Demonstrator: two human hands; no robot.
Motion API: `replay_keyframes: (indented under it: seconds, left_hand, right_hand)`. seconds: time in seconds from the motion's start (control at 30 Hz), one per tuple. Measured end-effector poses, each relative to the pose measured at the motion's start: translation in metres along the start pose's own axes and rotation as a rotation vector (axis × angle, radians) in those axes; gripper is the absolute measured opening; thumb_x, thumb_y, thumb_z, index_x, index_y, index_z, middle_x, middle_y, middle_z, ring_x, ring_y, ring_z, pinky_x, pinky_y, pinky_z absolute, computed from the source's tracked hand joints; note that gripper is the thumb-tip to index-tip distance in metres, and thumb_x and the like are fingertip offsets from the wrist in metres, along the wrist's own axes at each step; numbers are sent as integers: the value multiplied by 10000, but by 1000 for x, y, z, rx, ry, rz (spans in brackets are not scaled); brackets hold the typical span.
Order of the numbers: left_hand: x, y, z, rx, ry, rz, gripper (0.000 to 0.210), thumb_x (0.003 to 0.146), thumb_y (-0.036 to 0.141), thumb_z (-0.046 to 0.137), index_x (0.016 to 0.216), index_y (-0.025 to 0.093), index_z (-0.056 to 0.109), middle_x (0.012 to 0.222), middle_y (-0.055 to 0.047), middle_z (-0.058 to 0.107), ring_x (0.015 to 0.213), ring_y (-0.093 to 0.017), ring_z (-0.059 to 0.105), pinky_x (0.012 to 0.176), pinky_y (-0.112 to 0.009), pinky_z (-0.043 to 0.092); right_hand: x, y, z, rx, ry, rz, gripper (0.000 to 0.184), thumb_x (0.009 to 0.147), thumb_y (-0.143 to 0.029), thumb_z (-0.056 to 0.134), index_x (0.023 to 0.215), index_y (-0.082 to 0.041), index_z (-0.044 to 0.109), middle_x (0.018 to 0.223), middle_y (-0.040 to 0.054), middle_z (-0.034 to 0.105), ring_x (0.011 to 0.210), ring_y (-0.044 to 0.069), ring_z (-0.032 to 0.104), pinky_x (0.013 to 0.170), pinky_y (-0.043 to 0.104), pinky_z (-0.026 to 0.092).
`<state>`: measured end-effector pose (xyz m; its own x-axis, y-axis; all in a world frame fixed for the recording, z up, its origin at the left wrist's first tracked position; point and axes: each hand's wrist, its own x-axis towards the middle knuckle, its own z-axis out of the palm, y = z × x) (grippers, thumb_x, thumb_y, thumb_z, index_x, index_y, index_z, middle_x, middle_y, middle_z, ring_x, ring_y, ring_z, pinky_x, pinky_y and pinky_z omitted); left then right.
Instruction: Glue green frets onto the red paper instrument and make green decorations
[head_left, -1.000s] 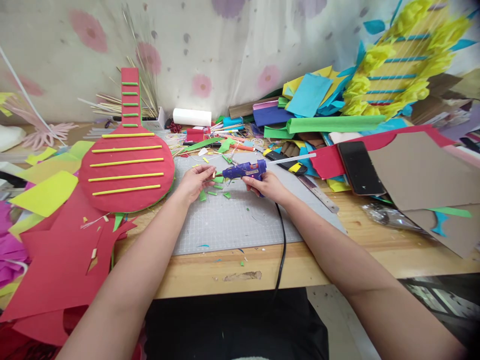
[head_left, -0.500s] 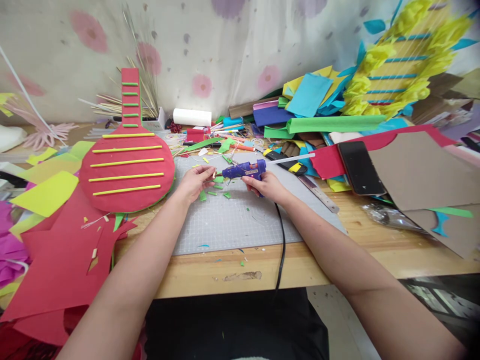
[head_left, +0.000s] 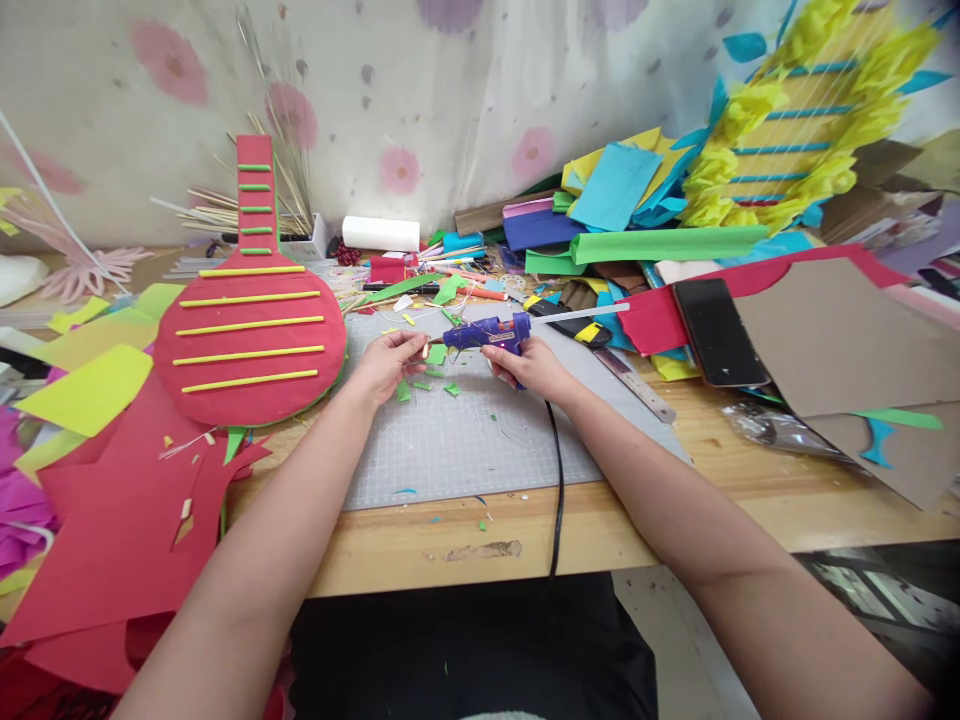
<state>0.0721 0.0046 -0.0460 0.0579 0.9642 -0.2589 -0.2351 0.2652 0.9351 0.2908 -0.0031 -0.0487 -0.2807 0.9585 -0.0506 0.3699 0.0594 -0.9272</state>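
Note:
My right hand (head_left: 534, 368) is wrapped round the handle of a purple hot glue gun (head_left: 484, 334), whose nozzle points left. A whitish glue stick (head_left: 581, 313) sticks out of its back end, and a black cord hangs down from the handle. Just left of the nozzle, my left hand (head_left: 391, 366) pinches a small pale piece (head_left: 426, 351) between thumb and fingers; its kind is too small to make out. Both hands are above a grey cutting mat (head_left: 457, 450) with green scraps (head_left: 436, 355) on it.
To the left stands a red guitar-shaped cutout (head_left: 255, 342) with yellow and green strips. Red sheets (head_left: 120, 520) lie below it. At right are a phone (head_left: 720, 332), brown cardboard (head_left: 810, 340), a metal ruler (head_left: 637, 385) and a utility knife (head_left: 574, 325). Coloured sheets are piled behind.
The whole view has shifted very slightly. Both hands keep their grip, with the glue gun's nozzle staying close to the small piece in my left fingers.

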Motion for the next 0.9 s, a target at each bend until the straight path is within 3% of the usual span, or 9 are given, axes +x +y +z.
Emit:
replay_keyframes:
  seconds: [0.53,0.9]
  left_hand:
    - [0,1,-1,17,-25,-14,270,562,307,785,684,133,619,600,22,563,530,-64,523,482,-172,447]
    - [2,-1,-2,1,-22,-14,305,530,328,803,665,145,600,600,26,563,528,-64,519,475,-172,437]
  right_hand:
    - [-1,-7,-2,-14,39,36,420,746,-581,551,536,-219,511,418,-5,445,410,117,429,465,300,347]
    - [0,-5,-1,9,-3,-7,497,664,-689,562,516,-221,488,417,-7,455,399,98,405,421,274,330]
